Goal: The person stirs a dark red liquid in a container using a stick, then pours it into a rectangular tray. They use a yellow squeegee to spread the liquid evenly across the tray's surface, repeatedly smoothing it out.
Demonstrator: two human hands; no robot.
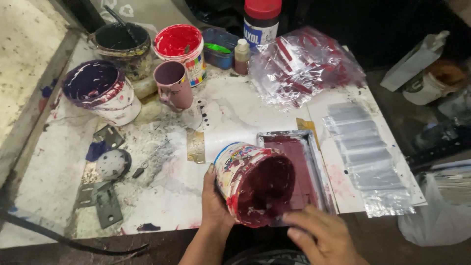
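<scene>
My left hand (213,203) grips a paint-smeared tub of dark red paint (252,181), tilted on its side with the mouth toward me over the near end of a small metal-framed tray (314,162) coated in the same dark red. My right hand (321,235) is at the tub's lower rim, fingers curled close to the mouth; whether it holds a tool I cannot tell.
At the back of the stained white worktop stand a purple paint bucket (100,91), a black tub (122,44), a red paint tub (180,46), a mauve mug (172,84), a blue box (220,49) and a red-capped bottle (261,22). Crumpled clear bags (304,66) and a row of clear sleeves (368,152) lie right. Metal brackets (105,203) lie left.
</scene>
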